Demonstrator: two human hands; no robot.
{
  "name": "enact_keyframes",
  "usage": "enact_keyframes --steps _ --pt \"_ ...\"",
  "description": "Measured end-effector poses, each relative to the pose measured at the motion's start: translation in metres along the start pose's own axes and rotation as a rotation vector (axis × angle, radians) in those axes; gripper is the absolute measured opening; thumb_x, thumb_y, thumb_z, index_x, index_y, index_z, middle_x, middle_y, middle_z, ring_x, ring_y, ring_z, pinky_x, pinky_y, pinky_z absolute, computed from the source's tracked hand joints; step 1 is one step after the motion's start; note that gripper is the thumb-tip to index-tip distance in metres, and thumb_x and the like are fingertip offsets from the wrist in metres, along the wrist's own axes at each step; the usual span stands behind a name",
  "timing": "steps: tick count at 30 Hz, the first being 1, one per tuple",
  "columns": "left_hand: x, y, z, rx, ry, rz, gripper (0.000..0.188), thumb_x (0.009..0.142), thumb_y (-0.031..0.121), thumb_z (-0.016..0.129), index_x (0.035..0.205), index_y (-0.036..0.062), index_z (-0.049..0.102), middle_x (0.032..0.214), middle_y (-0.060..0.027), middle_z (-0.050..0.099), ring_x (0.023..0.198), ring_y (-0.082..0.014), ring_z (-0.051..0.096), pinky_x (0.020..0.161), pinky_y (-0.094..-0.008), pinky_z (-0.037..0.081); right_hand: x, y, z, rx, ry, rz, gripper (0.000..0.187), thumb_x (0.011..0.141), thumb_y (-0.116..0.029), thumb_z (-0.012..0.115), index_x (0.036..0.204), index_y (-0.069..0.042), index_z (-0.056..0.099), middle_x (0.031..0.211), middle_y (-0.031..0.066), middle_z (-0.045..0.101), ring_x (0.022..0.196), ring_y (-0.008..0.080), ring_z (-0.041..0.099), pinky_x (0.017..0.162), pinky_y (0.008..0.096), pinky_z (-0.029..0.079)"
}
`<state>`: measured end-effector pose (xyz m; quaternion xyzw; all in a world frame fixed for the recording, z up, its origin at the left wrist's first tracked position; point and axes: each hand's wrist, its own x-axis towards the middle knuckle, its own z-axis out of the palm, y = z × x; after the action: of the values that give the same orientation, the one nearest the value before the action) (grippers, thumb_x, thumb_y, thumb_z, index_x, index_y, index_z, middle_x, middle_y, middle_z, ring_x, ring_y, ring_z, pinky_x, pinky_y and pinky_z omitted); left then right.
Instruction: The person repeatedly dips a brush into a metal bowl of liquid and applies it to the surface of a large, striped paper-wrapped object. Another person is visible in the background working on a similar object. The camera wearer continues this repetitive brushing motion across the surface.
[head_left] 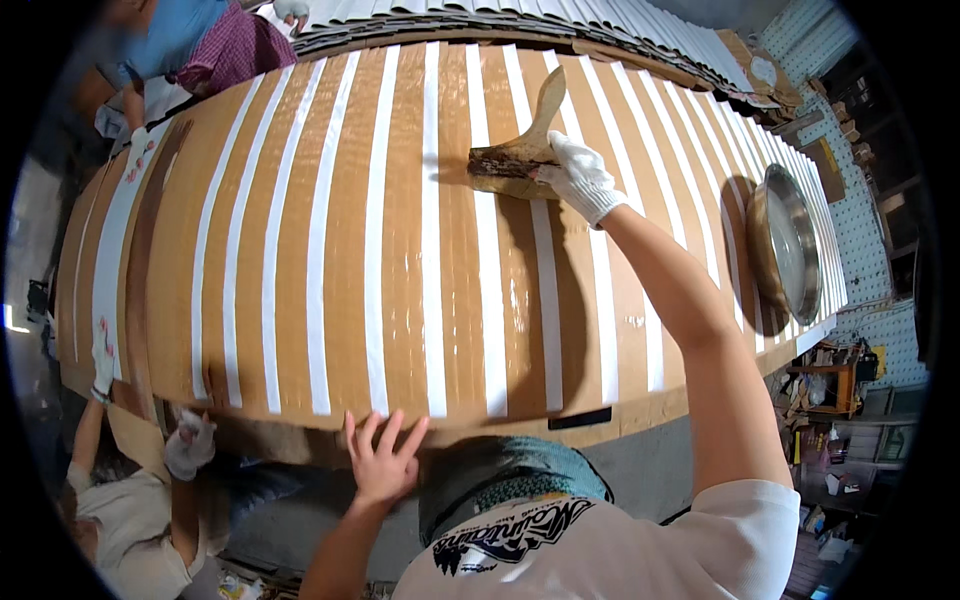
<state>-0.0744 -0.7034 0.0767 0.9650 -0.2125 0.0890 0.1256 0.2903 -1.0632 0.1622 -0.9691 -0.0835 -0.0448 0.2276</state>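
Note:
A wide wooden brush (512,160) with a pale curved handle and a dark, stained head is in my right hand (583,180), which wears a white glove. The hand grips it over the middle of the long tan board (405,230), which is crossed by several white strips (431,230). Wet-looking shine marks the tan bands between the strips. My bare left hand (383,452) lies with spread fingers on the board's near edge. Whether the brush touches the surface, I cannot tell.
A round metal basin (795,245) stands on the board at the right. Two co-workers with white gloves are at the left end, one far (240,45), one near (140,520). Corrugated white sheets (640,35) are stacked beyond the far edge. Cluttered shelves (850,440) stand at the right.

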Motion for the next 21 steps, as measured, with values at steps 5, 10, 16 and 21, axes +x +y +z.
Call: enact_keyframes --steps 5,10,16,21 --pt "-0.004 -0.002 0.005 0.050 -0.032 0.013 0.048 0.081 0.028 0.065 0.128 0.0288 0.070 0.138 -0.0093 0.049 0.129 -0.0361 0.042 0.110 -0.0741 0.031 0.106 0.019 0.003 -0.039 0.038 0.085 0.040 0.089 -0.023 0.074 0.121 -0.007 0.056 0.120 0.0211 0.066 0.115 0.0421 0.061 0.094 0.0490 0.049" --pt "-0.001 -0.005 0.002 0.186 -0.202 0.080 0.042 0.094 0.029 0.064 0.136 0.0351 0.063 0.149 -0.0101 0.042 0.137 -0.0421 0.043 0.108 -0.0698 0.037 0.226 0.071 0.025 -0.112 0.128 0.031 0.038 0.087 -0.023 0.078 0.117 -0.009 0.058 0.116 0.0186 0.069 0.111 0.0410 0.064 0.093 0.0474 0.051" --pt "-0.055 0.010 0.027 0.093 -0.358 -0.033 0.046 0.097 0.020 0.061 0.139 0.0378 0.060 0.150 -0.0092 0.039 0.139 -0.0411 0.039 0.109 -0.0688 0.038 0.323 0.094 0.056 -0.103 0.288 -0.055 0.041 0.087 -0.012 0.077 0.124 -0.009 0.061 0.114 0.0155 0.072 0.109 0.0369 0.067 0.093 0.0430 0.052" --pt "-0.029 0.002 0.022 0.180 -0.242 0.023 0.048 0.099 0.017 0.059 0.143 0.0368 0.056 0.150 -0.0113 0.036 0.140 -0.0410 0.036 0.108 -0.0691 0.041 0.345 0.098 0.035 0.308 0.421 -0.094 0.037 0.090 -0.017 0.073 0.124 -0.007 0.062 0.114 0.0160 0.072 0.106 0.0312 0.068 0.096 0.0374 0.051"
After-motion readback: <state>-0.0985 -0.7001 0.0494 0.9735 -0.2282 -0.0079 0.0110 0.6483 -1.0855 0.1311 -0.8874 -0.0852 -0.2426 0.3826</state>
